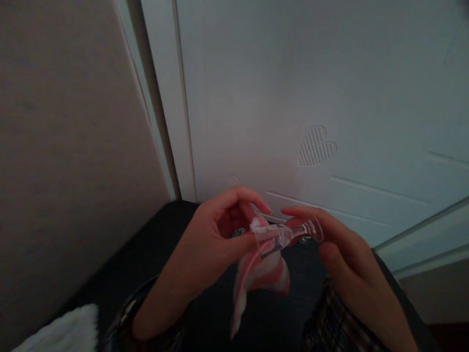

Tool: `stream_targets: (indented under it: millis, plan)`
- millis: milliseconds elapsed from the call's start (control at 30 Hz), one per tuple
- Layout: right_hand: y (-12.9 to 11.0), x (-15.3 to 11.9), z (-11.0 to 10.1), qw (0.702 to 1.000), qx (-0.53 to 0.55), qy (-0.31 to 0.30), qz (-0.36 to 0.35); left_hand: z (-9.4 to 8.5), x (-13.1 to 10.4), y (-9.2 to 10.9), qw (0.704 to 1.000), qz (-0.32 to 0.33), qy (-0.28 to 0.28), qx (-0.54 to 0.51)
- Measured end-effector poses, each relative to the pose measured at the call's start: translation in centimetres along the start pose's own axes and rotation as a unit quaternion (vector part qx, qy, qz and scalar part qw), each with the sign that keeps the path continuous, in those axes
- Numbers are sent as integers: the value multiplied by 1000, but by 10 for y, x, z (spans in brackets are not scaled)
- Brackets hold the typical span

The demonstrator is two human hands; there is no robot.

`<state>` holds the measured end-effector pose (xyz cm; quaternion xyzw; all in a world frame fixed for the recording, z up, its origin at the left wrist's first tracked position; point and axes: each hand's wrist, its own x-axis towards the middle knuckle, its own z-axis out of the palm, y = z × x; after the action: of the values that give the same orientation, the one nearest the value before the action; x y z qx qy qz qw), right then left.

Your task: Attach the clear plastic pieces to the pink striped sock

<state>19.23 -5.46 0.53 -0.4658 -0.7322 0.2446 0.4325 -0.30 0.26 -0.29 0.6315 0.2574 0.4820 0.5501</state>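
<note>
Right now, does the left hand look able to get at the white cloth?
Probably yes, if it can leave the pink cloth and glass: the left hand is occupied there, but nothing visible blocks its way to the white cloth.

Two bare hands meet over a dark table. Between their fingers a small, clear stemmed glass lies nearly sideways, its mouth at the left thumb and its foot by the right fingers. The left hand pinches a pink-and-white cloth, part of it inside the glass, the rest hanging below the thumb. The right hand curves about the foot, forefinger behind it, thumb apart; its grip is unclear. Beyond the fingertips rises a white panel with a ridged heart. Nearer than the left fingers, at lower left, lies white fabric.
</note>
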Motion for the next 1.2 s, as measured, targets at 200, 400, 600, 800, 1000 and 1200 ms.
stream_targets:
  millis: [200, 400, 600, 800, 1000, 1200]
  plan:
    - [-1, -1, -2, 1000, -6, 27, 14, 6, -3, 2, 997, 26, 29, 61]
    - [-3, -7, -4, 999, -5, 17, -27, 3, -1, 1, 999, -1, 32, 19]
    - [-2, -4, -5, 993, 28, -27, -112, -1, 4, 5, 996, -47, -17, -75]
    - [-2, -5, -4, 997, 24, 13, -69, -2, 0, 4, 998, -32, -4, -51]
    - [2, -1, -1, 999, 3, 32, 0, 1, -1, 1, 999, 14, 24, 26]
    - [2, 3, -3, 999, 20, 17, 19, 4, -3, 5, 999, 19, 32, 36]
